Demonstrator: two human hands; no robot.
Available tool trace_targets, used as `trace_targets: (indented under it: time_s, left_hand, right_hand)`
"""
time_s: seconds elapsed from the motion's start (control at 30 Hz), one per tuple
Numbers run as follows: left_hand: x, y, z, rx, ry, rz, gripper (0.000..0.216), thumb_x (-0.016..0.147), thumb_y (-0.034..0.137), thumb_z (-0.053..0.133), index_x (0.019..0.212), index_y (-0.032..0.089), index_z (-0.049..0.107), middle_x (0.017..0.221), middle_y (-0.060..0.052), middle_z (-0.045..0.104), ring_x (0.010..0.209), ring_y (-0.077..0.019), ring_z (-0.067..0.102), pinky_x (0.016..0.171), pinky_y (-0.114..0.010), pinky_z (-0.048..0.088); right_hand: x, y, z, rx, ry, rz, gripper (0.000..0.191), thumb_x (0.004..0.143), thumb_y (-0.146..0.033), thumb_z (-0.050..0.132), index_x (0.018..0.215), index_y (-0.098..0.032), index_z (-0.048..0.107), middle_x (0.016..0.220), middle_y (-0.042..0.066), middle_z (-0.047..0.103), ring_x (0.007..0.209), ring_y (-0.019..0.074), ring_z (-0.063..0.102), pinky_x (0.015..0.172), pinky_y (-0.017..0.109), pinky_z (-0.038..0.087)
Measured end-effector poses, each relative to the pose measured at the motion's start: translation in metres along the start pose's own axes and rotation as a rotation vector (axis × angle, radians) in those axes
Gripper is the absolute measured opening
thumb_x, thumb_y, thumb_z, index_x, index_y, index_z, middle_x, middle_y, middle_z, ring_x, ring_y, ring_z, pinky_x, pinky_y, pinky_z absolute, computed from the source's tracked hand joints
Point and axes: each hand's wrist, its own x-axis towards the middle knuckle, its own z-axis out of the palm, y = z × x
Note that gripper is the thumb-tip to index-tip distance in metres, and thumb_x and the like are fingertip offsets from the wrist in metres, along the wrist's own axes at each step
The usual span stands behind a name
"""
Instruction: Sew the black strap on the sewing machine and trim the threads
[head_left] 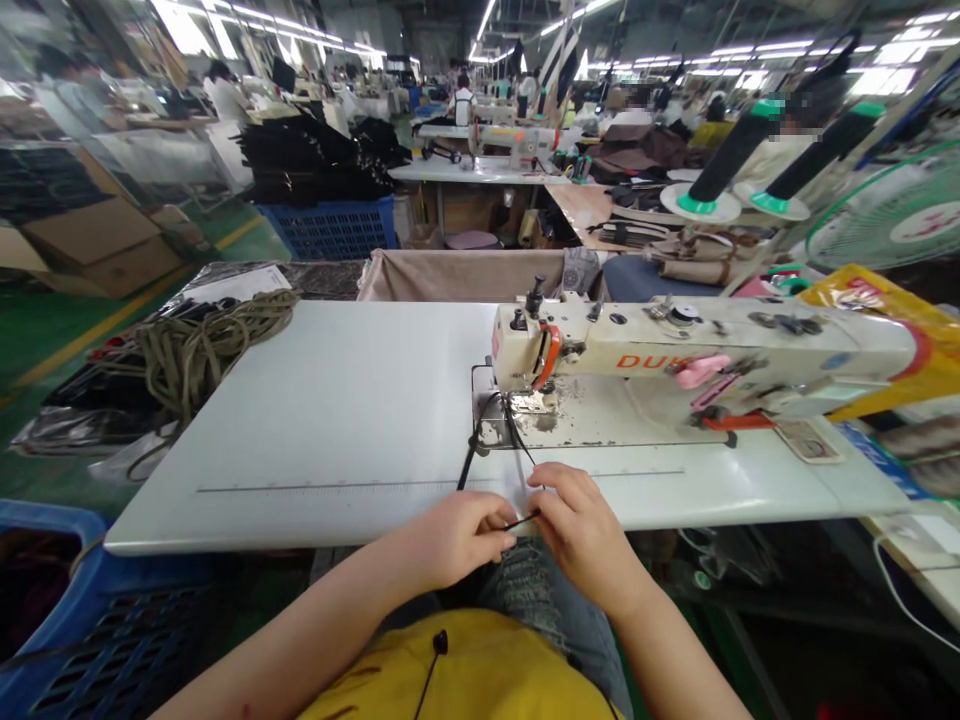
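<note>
Strip, black and narrow, lies partly at the needle plate under the left end of the machine, and partly in front of that machine, stretched between two bare hands. The left hand pinches it between thumb and forefinger, nearer the person than the machine's left end. The right hand pinches it just beside, its fingers curled and its forefinger raised toward the machine. Between the two pinches a short length runs almost straight. Another dark strand bends away on the left of the machine's plate and comes down over the table toward its ruler. Whether the piece in the hands and the strands at the plate are all one is hard to tell, for they are thin and partly hidden by the fingers.

Judging by this, the step in hand is handwork on the strip, sorting or straightening it by the fingertips, rather than stitching, since neither hand is at the plate. The next move calls for both pinches to stay firm, the length between them to lie untwisted, and the strands leading to the machine to have enough slack not to be tugged at the plate.
</note>
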Motion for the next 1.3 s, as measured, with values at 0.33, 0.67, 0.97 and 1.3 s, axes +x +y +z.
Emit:
trace_targets:
  time_s: [0.33,0.67,0.97,1.3]
  left_hand:
    - [-0.026,0.047,0.027,0.623,-0.202,0.394,0.024,0.105,0.033,0.053,0.090,0.019,0.065,0.092,-0.006,0.072,0.084,-0.0201,0.065,0.075,-0.030,0.046]
    - [0.003,0.023,-0.007,0.551,0.123,0.316,0.027,0.103,0.032,0.054,0.086,0.021,0.072,0.086,-0.006,0.074,0.080,-0.0215,0.064,0.074,-0.034,0.044]
    - [0.097,-0.030,-0.064,0.411,0.675,0.081,0.020,0.079,0.022,0.076,0.099,0.019,0.074,0.101,-0.013,0.069,0.100,-0.0306,0.064,0.093,-0.039,0.046]
    - [0.154,-0.022,-0.089,0.448,0.591,-0.048,0.007,0.070,0.015,0.074,0.067,0.017,0.068,0.086,-0.012,0.068,0.099,-0.0308,0.064,0.089,-0.037,0.045]
  right_hand:
    - [0.039,0.026,0.035,-0.110,0.061,0.081,0.032,0.104,-0.032,0.059,0.131,-0.017,0.065,0.134,0.018,0.065,0.123,0.0336,0.060,0.105,0.054,0.052]
    - [0.038,0.038,0.050,-0.167,0.079,0.012,0.031,0.107,-0.022,0.046,0.125,-0.017,0.071,0.129,0.013,0.072,0.125,0.0286,0.062,0.119,0.059,0.038]
    - [0.032,0.030,0.044,-0.120,0.130,-0.010,0.025,0.107,-0.022,0.047,0.114,-0.019,0.071,0.114,0.009,0.075,0.114,0.0272,0.065,0.120,0.057,0.036]
    - [0.028,0.028,0.044,-0.113,0.174,-0.019,0.020,0.105,-0.017,0.050,0.110,-0.018,0.070,0.108,0.008,0.075,0.108,0.0253,0.066,0.118,0.055,0.039]
